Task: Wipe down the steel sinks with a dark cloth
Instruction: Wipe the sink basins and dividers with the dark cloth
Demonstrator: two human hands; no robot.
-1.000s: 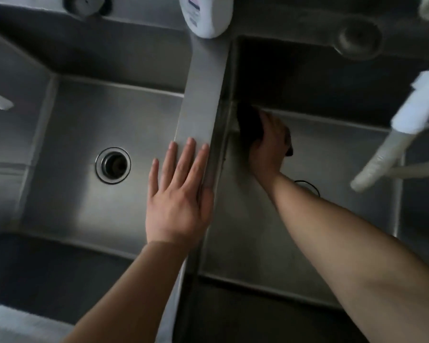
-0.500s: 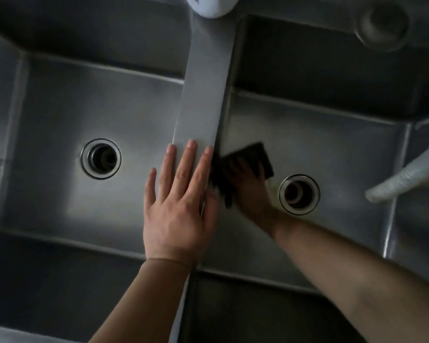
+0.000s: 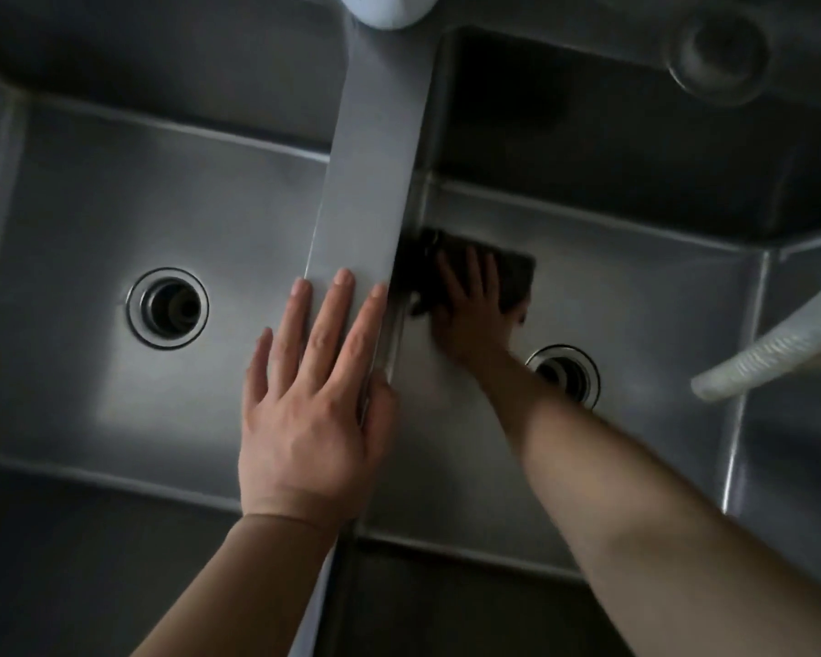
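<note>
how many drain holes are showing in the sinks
2. One drain sits in the left basin floor; the other drain is in the right basin, partly covered by the right forearm. More basins may lie outside the view.

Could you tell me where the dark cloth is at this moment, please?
In the head view, the dark cloth lies on the floor of the right sink, against the divider, pressed flat under the right hand, up-left of that sink's drain.
</note>
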